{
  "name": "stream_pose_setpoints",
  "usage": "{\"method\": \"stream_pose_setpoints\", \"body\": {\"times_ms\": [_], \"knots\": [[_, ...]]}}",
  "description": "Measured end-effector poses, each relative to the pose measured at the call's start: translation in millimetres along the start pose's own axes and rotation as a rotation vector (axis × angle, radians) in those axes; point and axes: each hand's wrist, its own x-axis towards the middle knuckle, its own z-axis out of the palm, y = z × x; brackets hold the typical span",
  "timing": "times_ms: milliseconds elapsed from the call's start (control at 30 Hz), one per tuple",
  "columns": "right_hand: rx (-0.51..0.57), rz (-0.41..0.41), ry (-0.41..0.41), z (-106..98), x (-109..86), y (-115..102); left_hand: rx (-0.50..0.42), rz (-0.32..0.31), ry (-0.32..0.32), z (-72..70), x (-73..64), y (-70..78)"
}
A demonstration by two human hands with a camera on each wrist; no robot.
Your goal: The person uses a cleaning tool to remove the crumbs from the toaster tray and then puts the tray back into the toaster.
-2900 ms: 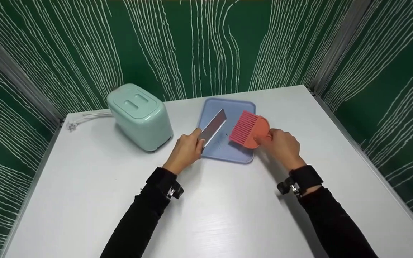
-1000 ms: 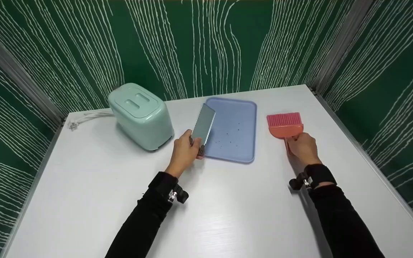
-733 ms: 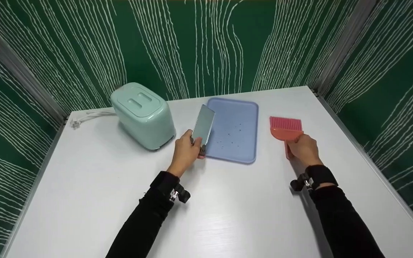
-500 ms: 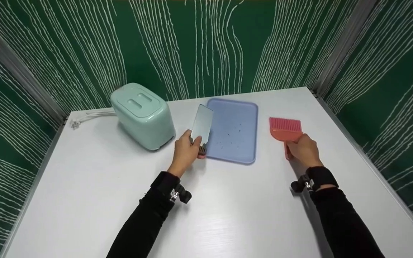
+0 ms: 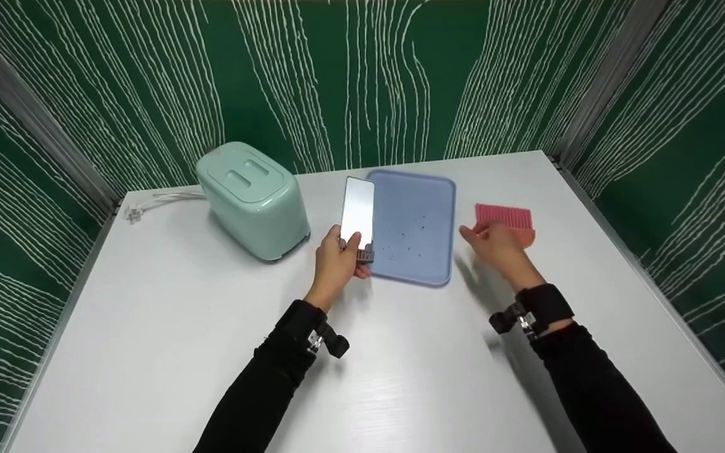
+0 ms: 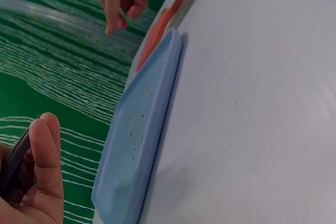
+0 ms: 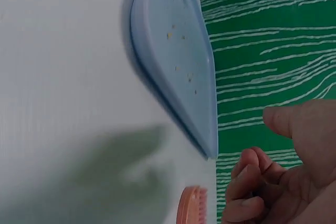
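Observation:
My left hand [image 5: 332, 267] grips the slotted grey end of a flat, shiny metal crumb tray [image 5: 357, 211]. The metal tilts up beside the left edge of a blue tray [image 5: 422, 189], where dark crumbs [image 5: 403, 234] lie scattered. In the left wrist view, the thumb [image 6: 46, 156] presses against the dark end piece. My right hand [image 5: 506, 251] hovers with bent fingers and holds nothing, as the right wrist view of that hand [image 7: 304, 166] confirms. Behind it, a pink-bristled brush [image 5: 504, 216] with an orange body lies on the table; its handle is hidden in the head view.
A mint-green toaster [image 5: 255, 201] stands at the back left, its white cord and plug [image 5: 134, 214] trailing left. Green walls [image 5: 400, 82] with white lines enclose the back and sides of the white table [image 5: 400, 377].
My right hand has carried the brush off the blue tray to the right, let go of it and moved left. The crumb tray has turned more upright in my left hand.

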Motion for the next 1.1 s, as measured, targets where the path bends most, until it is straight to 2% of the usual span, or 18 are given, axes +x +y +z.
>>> {"method": "stream_pose_setpoints", "body": {"times_ms": [100,233,433,667,833,1100], "knots": [[-0.020,-0.096,-0.008,15,-3.0,-16,-0.030,-0.019,-0.011,4.6,-0.2,-0.4],[-0.004,-0.165,-0.057,36,-7.2,-32,-0.073,-0.037,-0.012,10.7,-1.5,-1.4],[0.039,-0.206,-0.125,60,-12.9,-54,-0.138,-0.044,-0.016,21.4,-3.2,-3.3],[0.100,-0.250,-0.144,79,-18.8,-74,-0.216,-0.041,-0.014,33.2,-5.1,-6.1],[0.113,-0.274,-0.106,91,-23.1,-84,-0.200,-0.019,0.017,43.2,-7.9,-6.6],[0.097,-0.308,0.039,104,-26.2,-89,-0.127,0.027,0.064,56.4,-12.9,-6.0]]}}
